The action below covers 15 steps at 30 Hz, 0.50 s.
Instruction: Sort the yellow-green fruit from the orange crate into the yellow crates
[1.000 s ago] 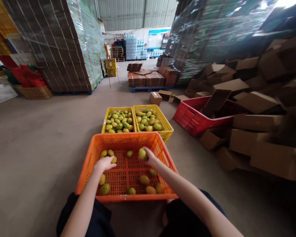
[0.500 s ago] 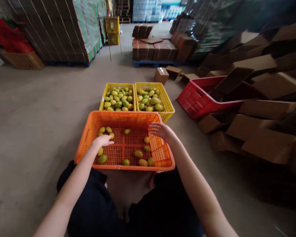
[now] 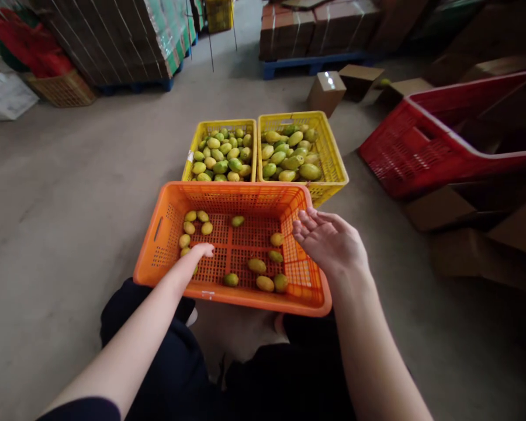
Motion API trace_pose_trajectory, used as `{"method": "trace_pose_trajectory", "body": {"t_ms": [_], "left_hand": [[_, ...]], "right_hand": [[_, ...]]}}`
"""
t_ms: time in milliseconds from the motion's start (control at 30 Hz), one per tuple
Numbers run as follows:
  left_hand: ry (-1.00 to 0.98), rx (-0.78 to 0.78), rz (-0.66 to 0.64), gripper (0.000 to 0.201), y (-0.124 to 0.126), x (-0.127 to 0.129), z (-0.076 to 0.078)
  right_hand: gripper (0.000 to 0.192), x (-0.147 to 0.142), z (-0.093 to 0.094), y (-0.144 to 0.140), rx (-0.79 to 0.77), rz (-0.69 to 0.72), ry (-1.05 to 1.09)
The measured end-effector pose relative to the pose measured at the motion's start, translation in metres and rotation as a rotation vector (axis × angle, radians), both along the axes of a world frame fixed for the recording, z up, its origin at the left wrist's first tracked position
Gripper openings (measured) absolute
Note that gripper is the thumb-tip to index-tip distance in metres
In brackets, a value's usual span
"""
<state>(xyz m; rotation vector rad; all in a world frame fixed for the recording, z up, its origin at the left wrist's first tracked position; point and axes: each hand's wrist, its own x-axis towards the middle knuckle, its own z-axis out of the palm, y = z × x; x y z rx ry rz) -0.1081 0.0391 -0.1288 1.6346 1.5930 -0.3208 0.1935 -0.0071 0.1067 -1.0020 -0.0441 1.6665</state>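
An orange plastic crate [image 3: 228, 292] with a slotted floor stands in front of my knees. Several green-yellow oval fruits [image 3: 256, 265] lie scattered on its floor, singly and in loose groups. My left hand [image 3: 205, 249] reaches over the near rim into the left half, close to the fruits on that side; its fingers are mostly hidden. Beside the crate's right wall is my right hand [image 3: 333, 240], palm turned up, fingers apart, with nothing in it. Beyond the far rim, a left yellow crate [image 3: 197, 130] and a right yellow crate [image 3: 335, 155] hold many similar fruits.
To the right, a large red crate [image 3: 398, 146] stands among opened cardboard boxes [image 3: 440, 207]. A small carton [image 3: 326, 90] sits behind the yellow crates, before boxes on a blue pallet [image 3: 289, 65]. A wrapped stack [image 3: 114, 41] and wicker basket [image 3: 63, 89] are at far left.
My right hand has moved back toward me and right, turning palm up outside the crate wall. My left hand has shifted slightly right inside the crate. The view has tilted down.
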Motion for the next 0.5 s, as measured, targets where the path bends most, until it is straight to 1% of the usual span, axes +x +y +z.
{"method": "trace_pose_trajectory", "body": {"t_ms": [100,200,300,367,433,500], "left_hand": [[0.082,0.013,-0.026,0.038,0.022,0.021,-0.022],[0.107,0.079,-0.013,0.047,0.055,0.047,-0.043],[0.082,0.131,0.030,0.064,0.089,0.076,-0.064],[0.052,0.148,0.079,0.070,0.106,0.095,-0.076],[0.017,0.145,0.139,0.073,0.115,0.111,-0.085],[-0.025,0.133,0.205,0.073,0.116,0.121,-0.089]], "right_hand": [[0.017,-0.002,0.004,0.000,-0.119,-0.106,0.044],[0.015,0.000,0.001,0.001,-0.120,-0.153,0.038],[0.015,0.004,-0.008,0.000,-0.075,-0.147,0.046],[0.016,0.004,-0.016,0.000,-0.047,-0.131,0.042],[0.015,0.002,-0.023,-0.001,-0.028,-0.101,0.046],[0.013,0.001,-0.026,-0.001,-0.025,-0.071,0.052]]}}
